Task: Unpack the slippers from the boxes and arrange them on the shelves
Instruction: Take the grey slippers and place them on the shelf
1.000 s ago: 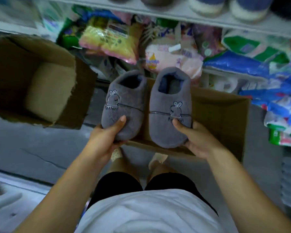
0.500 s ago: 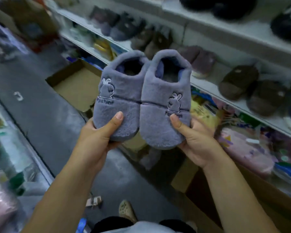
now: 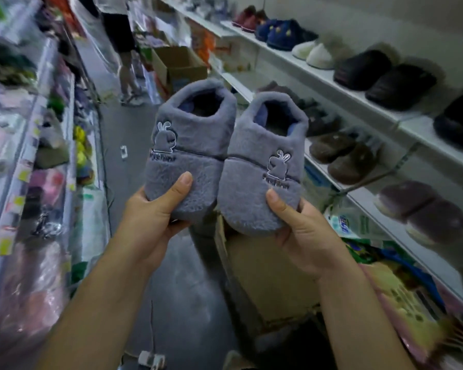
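I hold up a pair of grey fluffy slippers with small rabbit badges. My left hand (image 3: 155,217) grips the toe of the left slipper (image 3: 191,145), thumb on top. My right hand (image 3: 302,233) grips the toe of the right slipper (image 3: 265,169) the same way. The two slippers touch side by side in the air above the aisle. Below them stands an open cardboard box (image 3: 267,279) on the floor. White shelves (image 3: 358,102) on the right carry several slippers in rows.
A person (image 3: 120,46) stands farther down the aisle beside another cardboard box (image 3: 179,65). Racks of packaged goods (image 3: 24,156) line the left side. Bagged goods (image 3: 401,295) lie under the right shelves. Grey floor (image 3: 182,303) runs between.
I have lifted the slipper pair up from the box and my view has swung up and along the aisle. Both hands keep the same hold on the toes.
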Tool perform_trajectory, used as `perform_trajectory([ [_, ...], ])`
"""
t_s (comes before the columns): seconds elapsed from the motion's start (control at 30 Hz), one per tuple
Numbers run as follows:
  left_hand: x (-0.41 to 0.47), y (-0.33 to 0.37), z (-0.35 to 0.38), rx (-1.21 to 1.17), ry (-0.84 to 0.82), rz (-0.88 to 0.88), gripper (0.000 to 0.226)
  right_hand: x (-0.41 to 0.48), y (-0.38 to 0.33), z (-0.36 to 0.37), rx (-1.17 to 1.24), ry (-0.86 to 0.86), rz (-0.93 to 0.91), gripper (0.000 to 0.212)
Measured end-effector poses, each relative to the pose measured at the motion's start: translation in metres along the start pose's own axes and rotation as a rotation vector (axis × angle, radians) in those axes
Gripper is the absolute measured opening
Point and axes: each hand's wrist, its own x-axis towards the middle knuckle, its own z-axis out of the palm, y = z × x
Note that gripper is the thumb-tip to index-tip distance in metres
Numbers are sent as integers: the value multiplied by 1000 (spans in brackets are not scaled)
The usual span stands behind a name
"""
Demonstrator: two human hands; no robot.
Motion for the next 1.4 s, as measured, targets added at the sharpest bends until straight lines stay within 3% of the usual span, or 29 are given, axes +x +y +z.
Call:
perform_trajectory([
  [0.27, 62, 5, 7, -66, 102, 9, 48, 90, -10, -9, -147, -59, 22, 54],
  [0.6, 162, 12, -10, -78, 168, -97, 45, 194, 16, -4, -166, -31, 143, 51],
  [0.83, 284, 60, -41, -63, 114, -140, 53, 306, 29, 45, -157, 100, 69, 52],
  [1.1, 409, 138, -110, -26, 100, -119, 40, 428, 48, 120, -65, 222, 21, 46],
  [1.4, 533, 151, -134, -120, 168, -208, 37, 543, 60, 152, -107, 271, 57, 44],
])
